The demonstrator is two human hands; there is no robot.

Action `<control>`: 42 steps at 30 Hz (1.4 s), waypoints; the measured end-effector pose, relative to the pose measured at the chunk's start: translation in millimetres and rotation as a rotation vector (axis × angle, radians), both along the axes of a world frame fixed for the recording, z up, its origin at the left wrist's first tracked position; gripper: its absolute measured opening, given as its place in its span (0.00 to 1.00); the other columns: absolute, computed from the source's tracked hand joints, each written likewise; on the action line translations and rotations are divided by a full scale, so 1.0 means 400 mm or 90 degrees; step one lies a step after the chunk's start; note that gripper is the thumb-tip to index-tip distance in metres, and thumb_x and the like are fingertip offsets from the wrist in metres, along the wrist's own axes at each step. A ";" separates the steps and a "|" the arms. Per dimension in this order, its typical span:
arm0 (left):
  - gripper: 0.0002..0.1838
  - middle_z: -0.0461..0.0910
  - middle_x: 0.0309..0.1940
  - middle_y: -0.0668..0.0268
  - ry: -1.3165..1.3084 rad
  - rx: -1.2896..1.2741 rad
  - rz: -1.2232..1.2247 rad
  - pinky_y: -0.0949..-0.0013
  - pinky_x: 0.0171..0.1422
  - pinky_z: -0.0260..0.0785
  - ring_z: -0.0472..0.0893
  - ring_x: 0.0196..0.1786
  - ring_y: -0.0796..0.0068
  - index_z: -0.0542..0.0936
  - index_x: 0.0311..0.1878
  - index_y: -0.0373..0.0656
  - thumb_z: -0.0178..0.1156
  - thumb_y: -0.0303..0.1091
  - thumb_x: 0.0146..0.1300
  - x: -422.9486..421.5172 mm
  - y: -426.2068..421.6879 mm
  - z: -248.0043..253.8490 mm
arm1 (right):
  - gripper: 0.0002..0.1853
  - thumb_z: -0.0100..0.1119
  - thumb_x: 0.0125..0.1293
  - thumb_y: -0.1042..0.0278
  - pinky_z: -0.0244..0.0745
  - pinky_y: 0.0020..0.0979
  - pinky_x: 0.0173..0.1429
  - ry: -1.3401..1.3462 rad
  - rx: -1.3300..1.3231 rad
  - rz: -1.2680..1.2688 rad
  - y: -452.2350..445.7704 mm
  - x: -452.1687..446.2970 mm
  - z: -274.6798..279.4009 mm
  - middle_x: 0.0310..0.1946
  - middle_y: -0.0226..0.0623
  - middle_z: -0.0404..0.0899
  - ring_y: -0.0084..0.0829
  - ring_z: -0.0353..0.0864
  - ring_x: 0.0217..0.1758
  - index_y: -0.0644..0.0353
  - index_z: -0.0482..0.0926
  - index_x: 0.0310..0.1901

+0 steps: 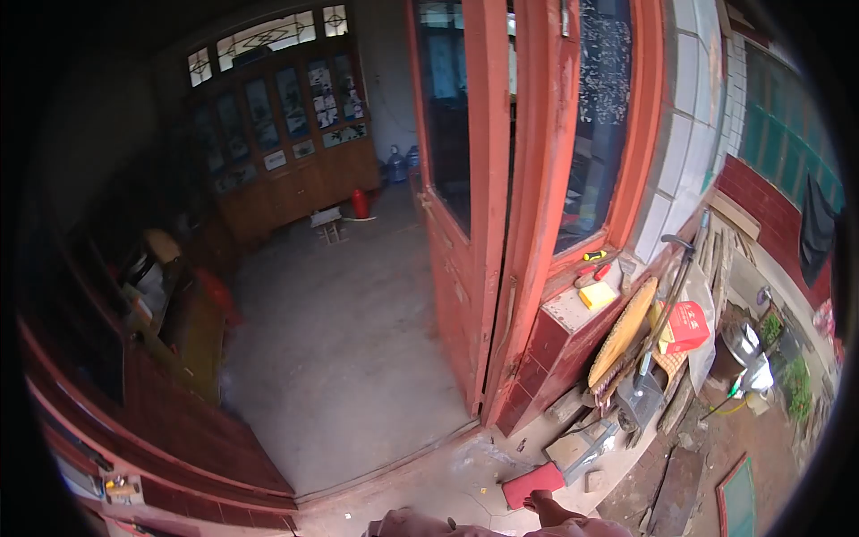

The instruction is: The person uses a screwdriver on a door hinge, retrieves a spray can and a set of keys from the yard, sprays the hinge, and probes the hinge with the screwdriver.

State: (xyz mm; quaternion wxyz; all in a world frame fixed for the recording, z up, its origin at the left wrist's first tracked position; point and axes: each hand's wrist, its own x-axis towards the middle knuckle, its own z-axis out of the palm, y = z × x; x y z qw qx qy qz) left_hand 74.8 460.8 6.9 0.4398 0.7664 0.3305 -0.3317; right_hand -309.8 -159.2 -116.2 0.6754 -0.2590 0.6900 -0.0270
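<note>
At the bottom edge my right hand (545,507) hangs low in front of my body, looking small, its fingers loosely apart. Nothing shows in it. Just beyond the fingers, a red flat rectangular object (530,486) rests on the step; the hand overlaps its near edge in view, and I cannot tell whether they touch. A sleeve or garment (420,524) fills the bottom centre. My left hand is out of sight.
A red-framed door (452,295) stands open onto a concrete floor (331,358). Right of it, a tiled ledge (559,309) holds a yellow sponge-like block (597,296) and a yellow-black tool (594,256). Beside it lean a woven tray (624,331), a red box (686,327) and a dustpan (641,400).
</note>
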 end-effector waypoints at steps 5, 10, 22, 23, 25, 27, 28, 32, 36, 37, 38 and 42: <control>0.08 0.73 0.20 0.54 0.113 0.138 0.265 0.61 0.17 0.61 0.69 0.14 0.64 0.71 0.31 0.33 0.43 0.25 0.63 -0.559 0.155 0.079 | 0.09 0.50 0.64 0.66 0.75 0.31 0.26 -0.109 -0.111 0.146 -0.225 0.245 0.219 0.30 0.38 0.78 0.32 0.77 0.25 0.56 0.72 0.44; 0.10 0.70 0.14 0.59 0.127 0.025 0.512 0.62 0.16 0.64 0.69 0.13 0.67 0.72 0.24 0.37 0.50 0.27 0.61 -0.956 0.198 0.084 | 0.07 0.50 0.64 0.67 0.78 0.28 0.27 -0.109 -0.022 0.314 -0.183 0.339 0.195 0.30 0.38 0.79 0.29 0.78 0.25 0.59 0.73 0.41; 0.08 0.78 0.24 0.58 0.087 -0.082 0.648 0.63 0.22 0.71 0.75 0.20 0.67 0.75 0.35 0.34 0.48 0.28 0.60 -1.187 0.298 0.008 | 0.15 0.48 0.65 0.69 0.81 0.37 0.39 -0.029 0.044 0.719 0.491 0.557 0.056 0.43 0.46 0.76 0.41 0.79 0.36 0.65 0.70 0.52; 0.08 0.78 0.24 0.58 0.078 -0.085 0.644 0.64 0.21 0.71 0.75 0.20 0.68 0.75 0.34 0.34 0.48 0.28 0.60 -1.183 0.342 -0.007 | 0.16 0.48 0.65 0.70 0.81 0.38 0.39 -0.035 0.037 0.743 0.555 0.590 0.033 0.44 0.46 0.76 0.42 0.79 0.36 0.66 0.70 0.53; 0.09 0.77 0.23 0.59 0.072 -0.105 0.629 0.64 0.20 0.68 0.74 0.19 0.68 0.75 0.32 0.35 0.47 0.28 0.60 -1.169 0.455 -0.021 | 0.17 0.48 0.65 0.70 0.81 0.39 0.41 -0.030 0.018 0.766 0.624 0.657 -0.062 0.46 0.47 0.76 0.43 0.79 0.38 0.67 0.69 0.54; 0.09 0.76 0.23 0.59 0.065 -0.100 0.709 0.64 0.20 0.67 0.73 0.19 0.68 0.75 0.32 0.35 0.47 0.28 0.60 -1.137 0.570 -0.031 | 0.19 0.48 0.65 0.70 0.80 0.41 0.44 -0.006 0.002 0.750 0.691 0.720 -0.089 0.49 0.49 0.74 0.46 0.79 0.41 0.67 0.67 0.57; 0.08 0.76 0.22 0.59 0.074 -0.095 0.747 0.64 0.20 0.66 0.73 0.18 0.68 0.75 0.32 0.35 0.47 0.28 0.60 -1.134 0.625 -0.032 | 0.19 0.48 0.65 0.70 0.79 0.42 0.45 -0.009 0.016 0.800 0.748 0.735 -0.054 0.49 0.49 0.74 0.46 0.79 0.42 0.68 0.67 0.57; 0.08 0.74 0.22 0.59 -0.073 -0.123 0.857 0.64 0.19 0.66 0.72 0.19 0.69 0.74 0.32 0.34 0.49 0.30 0.59 -1.072 0.848 -0.034 | 0.20 0.50 0.65 0.69 0.76 0.42 0.51 -0.034 -0.080 0.927 1.225 0.799 0.327 0.49 0.49 0.75 0.45 0.78 0.45 0.67 0.67 0.57; 0.09 0.76 0.26 0.61 -0.050 -0.090 0.839 0.65 0.21 0.68 0.74 0.22 0.70 0.75 0.35 0.36 0.50 0.32 0.60 -1.000 0.991 0.001 | 0.16 0.48 0.65 0.68 0.77 0.36 0.46 -0.149 -0.087 1.341 1.484 0.837 0.499 0.44 0.50 0.77 0.43 0.78 0.42 0.68 0.71 0.51; 0.09 0.76 0.26 0.61 -0.040 -0.094 0.842 0.65 0.22 0.68 0.74 0.22 0.70 0.75 0.36 0.37 0.50 0.33 0.60 -0.991 1.003 -0.014 | 0.15 0.47 0.65 0.69 0.77 0.36 0.45 -0.100 -0.089 1.294 1.522 0.854 0.478 0.42 0.50 0.77 0.42 0.78 0.41 0.68 0.72 0.50; 0.09 0.76 0.26 0.61 -0.032 -0.097 0.847 0.65 0.22 0.69 0.74 0.23 0.69 0.75 0.36 0.37 0.49 0.33 0.60 -0.977 1.019 -0.031 | 0.14 0.46 0.65 0.69 0.77 0.35 0.44 -0.055 -0.093 1.248 1.562 0.880 0.445 0.41 0.50 0.78 0.42 0.78 0.41 0.69 0.72 0.48; 0.11 0.78 0.25 0.59 0.023 -0.119 0.817 0.66 0.22 0.70 0.74 0.20 0.71 0.75 0.41 0.37 0.53 0.34 0.60 -0.930 1.073 -0.008 | 0.14 0.45 0.65 0.70 0.78 0.37 0.43 0.072 -0.089 1.121 1.719 0.996 0.339 0.42 0.50 0.77 0.43 0.79 0.41 0.67 0.72 0.49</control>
